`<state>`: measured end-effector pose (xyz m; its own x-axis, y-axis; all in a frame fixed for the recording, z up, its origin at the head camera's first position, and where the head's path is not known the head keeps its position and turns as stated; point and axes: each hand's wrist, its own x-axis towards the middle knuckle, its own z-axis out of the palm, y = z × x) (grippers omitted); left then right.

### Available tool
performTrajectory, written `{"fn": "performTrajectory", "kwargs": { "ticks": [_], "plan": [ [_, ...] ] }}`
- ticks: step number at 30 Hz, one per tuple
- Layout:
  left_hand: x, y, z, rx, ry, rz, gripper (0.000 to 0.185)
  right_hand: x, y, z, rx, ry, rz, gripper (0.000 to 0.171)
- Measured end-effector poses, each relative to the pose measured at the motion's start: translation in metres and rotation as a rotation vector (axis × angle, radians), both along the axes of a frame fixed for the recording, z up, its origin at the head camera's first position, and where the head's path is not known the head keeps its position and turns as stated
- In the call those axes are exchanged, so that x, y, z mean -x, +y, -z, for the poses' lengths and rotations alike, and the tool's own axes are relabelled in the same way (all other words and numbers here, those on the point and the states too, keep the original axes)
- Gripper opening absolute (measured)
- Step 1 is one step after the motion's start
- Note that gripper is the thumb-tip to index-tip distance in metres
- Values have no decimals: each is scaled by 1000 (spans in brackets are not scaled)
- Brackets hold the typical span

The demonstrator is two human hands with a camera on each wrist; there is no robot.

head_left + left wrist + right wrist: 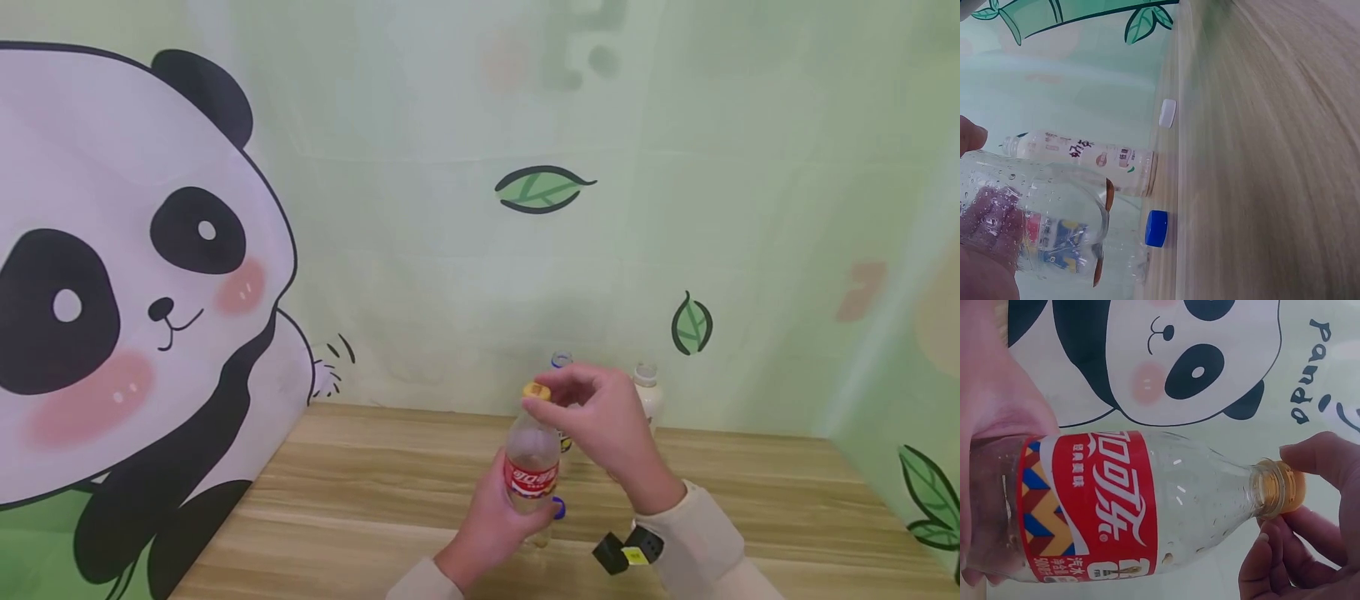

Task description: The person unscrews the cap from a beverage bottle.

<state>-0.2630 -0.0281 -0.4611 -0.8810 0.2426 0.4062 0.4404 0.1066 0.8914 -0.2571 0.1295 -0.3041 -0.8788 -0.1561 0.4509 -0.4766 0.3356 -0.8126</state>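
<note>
**Fingers on the yellow cap, bottle steadied from below**

Fingertips (1310, 456) of our right hand (607, 425) pinch the yellow cap (1291, 490) at the top of the clear bottle (1147, 506), thumb on one side and the other fingers curled under it. Our left hand (491, 521) wraps the bottle's lower body around the red label (530, 479), holding it upright just above the wooden table (360, 500).

To work the cap well, we judge it best to keep the left grip firm without crushing the thin plastic, and to keep the pinch square on the rim so it does not slip.

Behind stand a milky bottle (647, 396) and another bottle (560, 362), both uncapped. A blue cap (1156, 228) and a white cap (1167, 113) lie on the table.
</note>
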Motion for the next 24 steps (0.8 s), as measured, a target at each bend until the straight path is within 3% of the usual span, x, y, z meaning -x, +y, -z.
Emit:
{"fn": "performTrajectory", "kwargs": {
  "ticks": [9, 14, 18, 24],
  "plan": [
    [3, -5, 0, -8, -33, 24, 71, 1, 2, -1, 36, -23, -28, 26],
    [9, -11, 1, -13, -59, -12, 73, 3, 3, 4, 51, -39, -52, 26],
    [20, -19, 2, -25, -83, -48, 74, 7, 3, 16, 55, -61, -92, 28],
    [45, -36, 3, 15, -67, -94, 70, 15, -5, 46, 33, -46, -136, 26]
  ]
}}
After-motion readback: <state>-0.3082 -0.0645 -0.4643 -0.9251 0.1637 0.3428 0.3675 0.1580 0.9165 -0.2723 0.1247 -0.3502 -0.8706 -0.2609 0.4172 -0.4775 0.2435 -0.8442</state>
